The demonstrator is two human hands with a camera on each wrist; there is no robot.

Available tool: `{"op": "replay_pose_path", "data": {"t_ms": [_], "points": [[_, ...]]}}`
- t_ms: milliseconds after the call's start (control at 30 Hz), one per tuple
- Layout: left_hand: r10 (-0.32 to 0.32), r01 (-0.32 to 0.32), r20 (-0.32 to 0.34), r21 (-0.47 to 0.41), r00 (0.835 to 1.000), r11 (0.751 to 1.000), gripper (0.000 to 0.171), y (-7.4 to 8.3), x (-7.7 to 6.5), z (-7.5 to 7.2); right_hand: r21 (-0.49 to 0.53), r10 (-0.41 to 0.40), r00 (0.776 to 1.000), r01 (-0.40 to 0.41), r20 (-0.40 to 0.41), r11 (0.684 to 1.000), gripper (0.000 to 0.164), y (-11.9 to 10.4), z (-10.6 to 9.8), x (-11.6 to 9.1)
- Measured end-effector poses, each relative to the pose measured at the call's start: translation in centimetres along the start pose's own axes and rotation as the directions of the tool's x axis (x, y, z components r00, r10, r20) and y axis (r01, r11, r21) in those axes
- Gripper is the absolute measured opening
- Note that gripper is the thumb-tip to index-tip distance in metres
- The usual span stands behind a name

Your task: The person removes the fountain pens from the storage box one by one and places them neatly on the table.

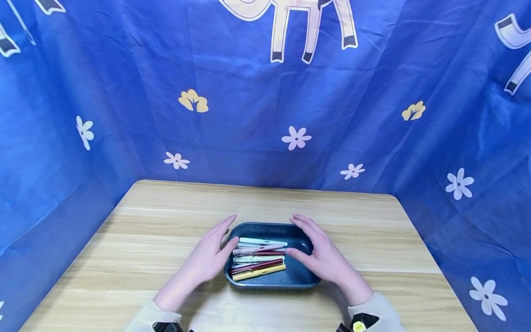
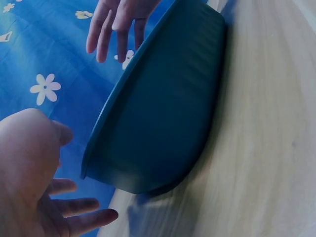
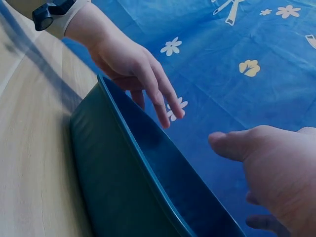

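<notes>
A dark teal tray [image 1: 299, 275] with rounded corners sits on the table. Several capped pens lie in its left and middle part: a yellow pen [image 1: 259, 272] nearest me, a dark red pen [image 1: 262, 266], and a pale mint pen [image 1: 263, 241] at the back, among others. At the tray's left end my left hand [image 1: 210, 256] has its fingers extended and its thumb over the rim. My right hand [image 1: 323, 254] mirrors it at the right end, thumb above the inside. Both wrist views show relaxed fingers around the tray [image 2: 158, 113], gripping nothing.
The light wood-grain table [image 1: 166, 230] has rounded far corners. Blue cloth [image 1: 249, 115] with flowers and animal figures hangs behind it and on both sides. Pale sleeves [image 1: 151, 318] and wrist-worn cameras [image 1: 365, 320] show at the bottom.
</notes>
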State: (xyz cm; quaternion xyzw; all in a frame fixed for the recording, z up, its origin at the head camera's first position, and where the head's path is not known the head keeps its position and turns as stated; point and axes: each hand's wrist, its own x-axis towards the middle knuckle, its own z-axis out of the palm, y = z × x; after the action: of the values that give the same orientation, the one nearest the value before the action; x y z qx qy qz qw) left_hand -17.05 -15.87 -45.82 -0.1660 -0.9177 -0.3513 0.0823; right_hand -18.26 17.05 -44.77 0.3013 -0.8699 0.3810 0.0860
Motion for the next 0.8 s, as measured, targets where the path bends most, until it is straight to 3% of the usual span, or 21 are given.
{"op": "replay_pose_path", "data": {"t_ms": [600,800], "points": [[-0.046,0.041,-0.026,-0.145,0.999,0.988,0.052,0.0,0.2,1.2,0.088,0.027,1.000,-0.027,0.006,0.996,0.048,0.5,0.8,1.2],[-0.070,0.065,-0.043,-0.102,0.997,0.993,0.047,-0.2,0.3,1.6,0.112,0.070,0.997,-0.074,0.043,0.991,0.039,0.5,1.0,1.6]]}}
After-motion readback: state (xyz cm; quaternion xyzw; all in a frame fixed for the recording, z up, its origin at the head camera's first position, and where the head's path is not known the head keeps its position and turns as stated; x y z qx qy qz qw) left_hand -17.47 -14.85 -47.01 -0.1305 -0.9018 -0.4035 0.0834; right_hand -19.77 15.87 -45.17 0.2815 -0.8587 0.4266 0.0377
